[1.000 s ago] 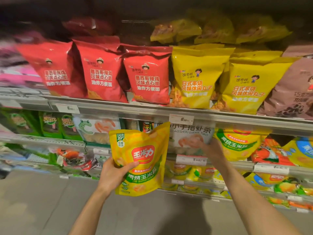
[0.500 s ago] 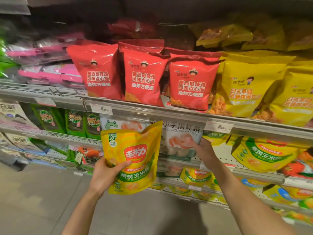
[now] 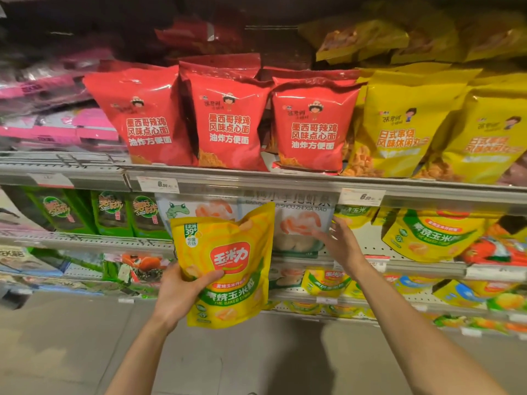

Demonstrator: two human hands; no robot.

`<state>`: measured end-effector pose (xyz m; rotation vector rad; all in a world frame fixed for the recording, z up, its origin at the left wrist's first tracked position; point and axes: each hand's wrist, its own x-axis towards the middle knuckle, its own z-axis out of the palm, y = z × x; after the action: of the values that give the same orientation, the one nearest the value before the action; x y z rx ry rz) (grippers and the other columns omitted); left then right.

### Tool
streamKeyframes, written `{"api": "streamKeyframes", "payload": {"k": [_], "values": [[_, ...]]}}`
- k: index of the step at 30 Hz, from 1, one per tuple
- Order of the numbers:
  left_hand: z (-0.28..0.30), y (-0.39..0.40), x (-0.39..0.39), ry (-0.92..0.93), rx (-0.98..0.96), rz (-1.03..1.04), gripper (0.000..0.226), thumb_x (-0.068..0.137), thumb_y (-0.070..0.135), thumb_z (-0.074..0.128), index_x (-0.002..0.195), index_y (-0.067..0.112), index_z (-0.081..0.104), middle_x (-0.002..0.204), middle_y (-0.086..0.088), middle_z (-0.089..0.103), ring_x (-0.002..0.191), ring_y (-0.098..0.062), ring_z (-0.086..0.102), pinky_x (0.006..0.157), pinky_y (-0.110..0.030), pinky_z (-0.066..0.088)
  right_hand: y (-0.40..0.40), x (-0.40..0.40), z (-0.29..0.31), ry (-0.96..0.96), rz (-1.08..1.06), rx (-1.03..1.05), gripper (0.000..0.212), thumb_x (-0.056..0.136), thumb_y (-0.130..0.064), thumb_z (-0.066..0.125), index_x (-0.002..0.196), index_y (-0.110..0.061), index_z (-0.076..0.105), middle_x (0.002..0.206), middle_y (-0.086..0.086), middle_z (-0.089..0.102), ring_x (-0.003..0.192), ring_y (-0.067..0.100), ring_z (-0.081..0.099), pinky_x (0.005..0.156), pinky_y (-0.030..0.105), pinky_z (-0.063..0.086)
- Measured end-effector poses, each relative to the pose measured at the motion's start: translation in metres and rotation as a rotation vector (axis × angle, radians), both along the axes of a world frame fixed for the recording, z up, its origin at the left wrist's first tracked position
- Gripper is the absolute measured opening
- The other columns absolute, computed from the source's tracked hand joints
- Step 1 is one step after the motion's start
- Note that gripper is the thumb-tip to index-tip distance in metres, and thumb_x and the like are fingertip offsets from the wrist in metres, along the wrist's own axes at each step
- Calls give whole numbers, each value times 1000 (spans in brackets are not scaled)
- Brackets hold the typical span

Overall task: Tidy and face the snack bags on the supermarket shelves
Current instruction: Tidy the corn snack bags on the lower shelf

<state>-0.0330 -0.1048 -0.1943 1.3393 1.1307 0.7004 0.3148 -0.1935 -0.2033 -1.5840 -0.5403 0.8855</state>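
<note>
My left hand [image 3: 182, 295] grips a yellow baked-corn snack bag [image 3: 225, 266] by its lower left side and holds it upright in front of the middle shelf. My right hand [image 3: 340, 243] is spread open with its fingers against the right edge of a white shrimp-stick bag [image 3: 299, 223] standing on that shelf. More yellow corn bags [image 3: 427, 235] stand further right on the same shelf.
The upper shelf [image 3: 256, 181] carries three red noodle-snack bags [image 3: 228, 124] and yellow bags [image 3: 399, 129]. Green seaweed packs [image 3: 114, 212] stand at the left of the middle shelf. Lower shelves hold small yellow packs [image 3: 325, 280]. Grey floor [image 3: 71, 337] lies below.
The view has swung left along the shelves. My right hand has opened out beside the white shrimp-stick bag. The yellow bag stays in my left hand.
</note>
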Motion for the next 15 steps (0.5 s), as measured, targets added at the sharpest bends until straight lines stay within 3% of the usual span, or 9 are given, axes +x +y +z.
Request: {"api": "streamKeyframes", "payload": {"k": [1,3,5,6,8,10,12,13,15], "values": [[-2,0,3,-3,-14,-22,53,61,30,91,110,23,72,101,7,81,90,-14,78,74,-30,62,-8,-1,1,-6,-56,-28,9,103,-8,58,112,-9,62,97,-6,70,81,3,71,71,17,57],[-5,0,9,-16,-48,-64,53,62,29,91,111,22,72,102,5,81,92,-16,78,75,-30,63,-28,-3,-8,-114,-166,-86,30,96,-16,71,122,-14,55,96,-11,60,76,-6,63,66,7,50],[-10,-1,20,-24,-71,-116,52,62,31,90,110,21,72,103,4,81,93,-16,78,75,-30,63,-52,-6,-16,-226,-211,-107,27,92,-19,76,114,-13,61,85,-8,60,71,1,61,59,6,46],[-12,-3,28,-26,-85,-143,53,62,32,91,110,20,72,103,4,81,93,-17,78,77,-32,63,-63,-9,-21,-231,-192,-118,23,92,-19,77,110,-11,65,80,-6,61,72,6,59,64,10,47],[-16,-8,47,-38,-109,-208,55,61,33,91,112,23,72,103,5,81,93,-15,78,74,-29,63,-82,-16,-27,-160,-121,-127,22,92,-20,77,109,-8,70,78,-1,63,75,8,60,76,17,50],[-17,-15,69,-33,-121,-274,55,61,36,91,112,25,72,103,8,80,92,-13,78,72,-25,62,-95,-21,-24,-122,-55,-143,26,91,-27,77,112,-12,73,86,2,72,84,4,68,87,14,54],[-18,-25,93,-32,-130,-351,55,64,36,91,115,25,72,107,7,80,96,-14,77,75,-26,62,-105,-19,-23,-53,-23,-168,29,93,-35,75,116,-17,73,98,-3,79,96,0,71,99,21,54],[-18,-30,105,-37,-144,-388,55,66,35,91,117,25,71,108,6,80,98,-15,77,76,-26,62,-109,-17,-21,-6,-2,-175,29,94,-39,72,116,-21,74,102,-5,80,102,2,71,98,24,54],[-17,-43,128,-45,-178,-433,53,71,32,90,119,24,71,109,5,79,98,-17,77,74,-25,62,-116,-9,-17,69,41,-167,24,95,-46,68,110,-30,77,106,-11,80,104,4,73,82,17,57]]}}
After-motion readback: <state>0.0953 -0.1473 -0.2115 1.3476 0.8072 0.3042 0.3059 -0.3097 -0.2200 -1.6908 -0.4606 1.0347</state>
